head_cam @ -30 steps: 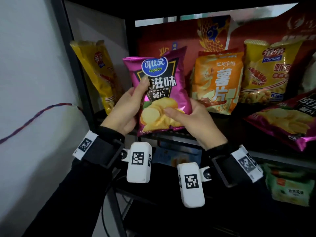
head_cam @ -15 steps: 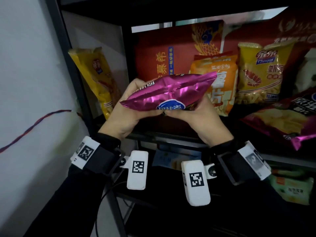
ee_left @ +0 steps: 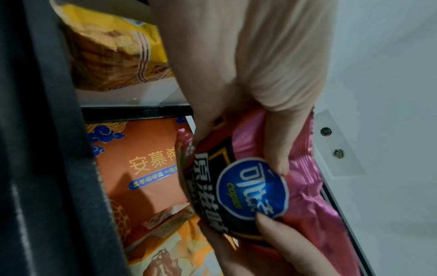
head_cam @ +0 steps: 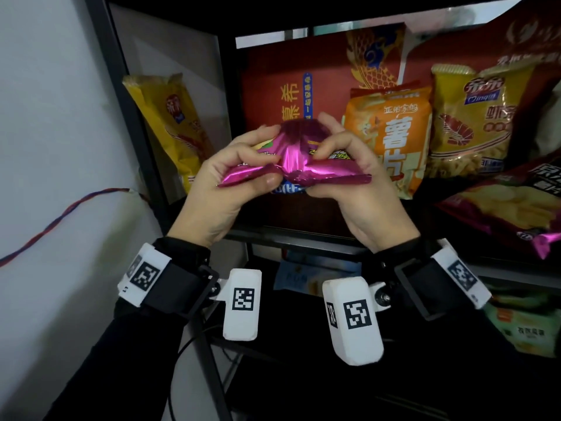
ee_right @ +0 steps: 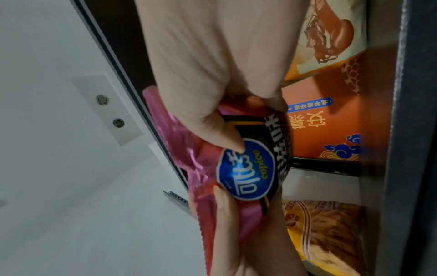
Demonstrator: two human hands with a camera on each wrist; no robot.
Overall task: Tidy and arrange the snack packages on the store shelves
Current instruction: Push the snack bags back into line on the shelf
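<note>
Both hands hold one magenta foil chip bag [head_cam: 293,165] in front of the middle shelf, tipped over so its crimped top seam points at me. My left hand [head_cam: 243,168] grips its left side, thumb under the seam. My right hand [head_cam: 340,165] grips the right side, fingers curled over the top. Both wrist views show the bag's front with its blue round logo [ee_left: 253,188] [ee_right: 246,171], a thumb tip of each hand pressed at the logo's edge.
On the shelf stand a yellow bag [head_cam: 170,129] at far left, an orange chip bag [head_cam: 391,138], a yellow shrimp-snack bag [head_cam: 476,123] and a red gift box [head_cam: 291,95] behind. Another magenta bag [head_cam: 504,208] lies flat at right. Black shelf post [head_cam: 121,101] stands left; lower shelf holds more packs.
The bag stood upright facing me a second ago; both hands have tipped it forward so the front faces down and the top seam faces me, and the foil is now crumpled in the middle.
</note>
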